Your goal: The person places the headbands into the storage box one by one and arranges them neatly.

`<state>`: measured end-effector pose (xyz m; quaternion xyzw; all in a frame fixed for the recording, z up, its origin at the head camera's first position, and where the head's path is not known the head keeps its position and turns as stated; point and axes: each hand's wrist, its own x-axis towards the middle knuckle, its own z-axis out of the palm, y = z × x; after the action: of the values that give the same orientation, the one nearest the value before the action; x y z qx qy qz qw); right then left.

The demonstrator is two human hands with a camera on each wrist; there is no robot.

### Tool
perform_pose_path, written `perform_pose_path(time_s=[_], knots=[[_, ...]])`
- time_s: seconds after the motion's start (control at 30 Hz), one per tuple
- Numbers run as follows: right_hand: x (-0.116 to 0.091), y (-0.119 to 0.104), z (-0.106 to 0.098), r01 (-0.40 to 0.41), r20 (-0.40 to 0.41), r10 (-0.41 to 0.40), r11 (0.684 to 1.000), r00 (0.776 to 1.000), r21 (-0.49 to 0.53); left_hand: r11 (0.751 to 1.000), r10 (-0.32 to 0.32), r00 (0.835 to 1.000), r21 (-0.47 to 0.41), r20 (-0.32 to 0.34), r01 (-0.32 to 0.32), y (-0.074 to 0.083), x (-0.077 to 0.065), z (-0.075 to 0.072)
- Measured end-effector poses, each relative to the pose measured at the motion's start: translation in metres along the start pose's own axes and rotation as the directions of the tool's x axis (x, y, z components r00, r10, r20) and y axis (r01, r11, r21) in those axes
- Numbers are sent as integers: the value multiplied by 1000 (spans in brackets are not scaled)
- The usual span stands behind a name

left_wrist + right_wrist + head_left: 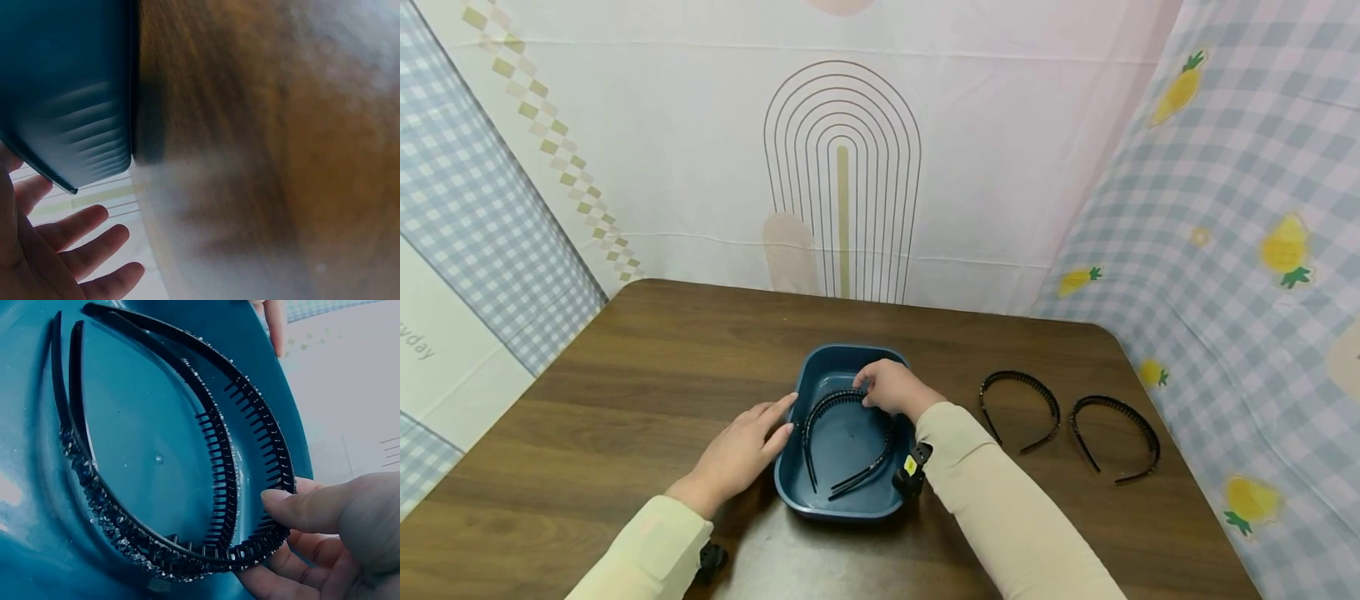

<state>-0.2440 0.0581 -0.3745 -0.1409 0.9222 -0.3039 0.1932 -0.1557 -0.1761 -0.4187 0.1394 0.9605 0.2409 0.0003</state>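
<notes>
In the head view, my right hand (895, 387) reaches into a blue plastic basin (787, 492). Thumb and fingers pinch a black toothed headband (275, 440) at its curved top, as the right wrist view shows. A second black headband (215, 415) lies overlapping it inside the basin, and both carry sparkling beads or stones along the outside. My left hand (741, 454) is at the basin's left side, its fingertips touching the rim. Seen from the left wrist, its fingers (94, 256) are spread and fairly straight beside the basin's wall.
Two more black headbands, one nearer (1018, 379) and one farther right (1112, 402), lie on the brown wooden table (700, 350) to the basin's right. A patterned cloth (1000, 167) hangs behind the table, and checked cloth (1225, 317) borders its right side.
</notes>
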Motion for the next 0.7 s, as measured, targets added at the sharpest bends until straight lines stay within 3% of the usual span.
perform_pose_path(time_s=[0.43, 0.7], knots=[[0, -2, 2, -34, 22, 36, 998, 999, -58, 1000, 3, 1000, -2, -6, -3, -1, 0, 1], [-1, -2, 1, -16, 1, 16, 998, 1000, -59, 1000, -1, 1000, -2, -5, 1, -1, 0, 1]])
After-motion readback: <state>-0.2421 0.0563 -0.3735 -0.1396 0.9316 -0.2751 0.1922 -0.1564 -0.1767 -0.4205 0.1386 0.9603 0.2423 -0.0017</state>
